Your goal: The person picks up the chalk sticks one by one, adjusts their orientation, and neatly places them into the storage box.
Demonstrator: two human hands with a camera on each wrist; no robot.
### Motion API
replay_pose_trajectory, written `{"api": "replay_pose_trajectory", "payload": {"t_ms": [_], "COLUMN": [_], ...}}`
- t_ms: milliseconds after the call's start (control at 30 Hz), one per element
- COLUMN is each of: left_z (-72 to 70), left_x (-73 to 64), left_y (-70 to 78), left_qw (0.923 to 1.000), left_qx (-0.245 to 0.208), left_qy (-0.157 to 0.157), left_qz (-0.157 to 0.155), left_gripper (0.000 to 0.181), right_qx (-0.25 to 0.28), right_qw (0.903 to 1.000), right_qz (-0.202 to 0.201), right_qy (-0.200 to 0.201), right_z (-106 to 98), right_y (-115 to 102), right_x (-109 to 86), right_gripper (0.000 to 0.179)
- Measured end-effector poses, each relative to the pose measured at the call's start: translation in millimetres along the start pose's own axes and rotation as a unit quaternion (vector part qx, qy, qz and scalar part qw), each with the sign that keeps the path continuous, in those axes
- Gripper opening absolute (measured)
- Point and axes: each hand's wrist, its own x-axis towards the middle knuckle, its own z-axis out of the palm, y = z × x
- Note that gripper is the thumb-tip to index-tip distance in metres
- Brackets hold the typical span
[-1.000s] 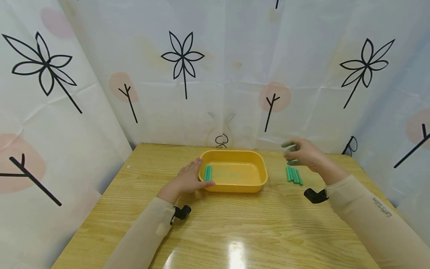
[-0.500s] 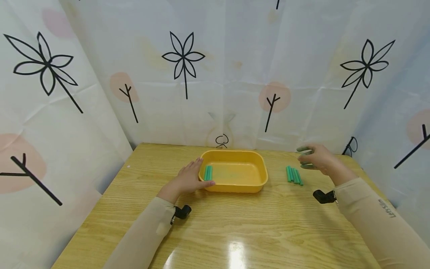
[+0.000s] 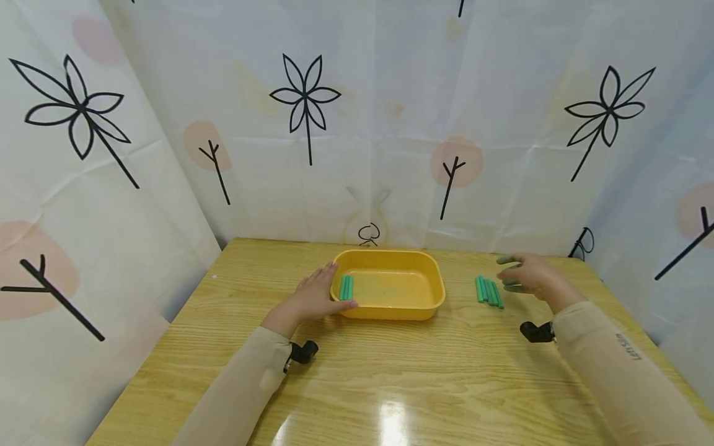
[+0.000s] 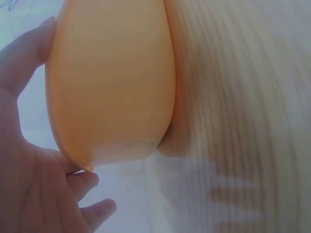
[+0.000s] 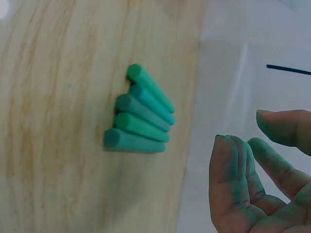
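Note:
A yellow plastic tray [image 3: 385, 313] stands on the table, with two green chalk sticks [image 3: 346, 288] lying side by side at its left end. My left hand [image 3: 309, 297] spans the tray's front left corner, thumb on the front rim and fingers along the left rim. In the left wrist view the tray's outer wall [image 4: 114, 82] fills the middle. To the right of the tray, several more chalk sticks [image 5: 143, 111] lie in a loose row on the table. My right hand [image 3: 532, 275] hovers just right of them, holding nothing, its green-stained fingers and thumb apart.
The wooden table [image 3: 368, 371] reaches to a white printed curtain [image 3: 357, 155] at the back and both sides. A black wrist camera [image 3: 538, 332] sits under my right wrist and another camera [image 3: 304, 352] by my left.
My right hand has moved rightward from above the chalk sticks to beside them, then come down slightly. The left hand, tray and chalk sticks have stayed in place.

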Motion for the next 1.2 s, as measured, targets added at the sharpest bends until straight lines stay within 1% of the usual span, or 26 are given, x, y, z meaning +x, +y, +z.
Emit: {"api": "replay_pose_trajectory", "payload": {"t_ms": [167,400,567,700,800,1033,1200], "left_z": [0.6,0.0,-0.6,-0.3,-0.2,0.2,0.0], "left_x": [1.0,0.8,0.4,0.9,0.9,0.0,-0.1], "left_y": [-1.3,0.6,1.0,0.1,-0.2,0.8,1.2], "left_qw": [1.0,1.0,1.0,1.0,1.0,1.0,1.0], "left_qx": [0.0,-0.005,-0.005,-0.002,-0.002,-0.005,0.0], "left_qy": [0.0,0.004,0.001,-0.002,-0.001,-0.001,0.005], "left_qz": [0.003,0.001,0.001,-0.002,-0.001,0.0,0.003], "left_gripper": [0.117,0.116,0.116,0.117,0.117,0.116,0.115], "right_qx": [-0.007,-0.016,-0.042,-0.044,-0.035,-0.07,-0.088], "right_qw": [1.0,0.9995,0.9988,0.9988,0.999,0.9971,0.9953], "right_qz": [0.007,0.025,0.023,0.02,0.026,0.028,0.041], "right_qy": [-0.002,0.008,0.007,0.003,-0.001,-0.005,-0.009], "right_z": [2.0,4.0,6.0,8.5,10.8,15.0,16.1], "right_y": [15.8,26.9,36.4,41.2,41.9,38.8,35.1], "right_x": [7.4,10.8,15.6,19.3,21.7,23.6,22.9], "right_gripper": [0.062,0.061,0.061,0.061,0.062,0.062,0.062]}}
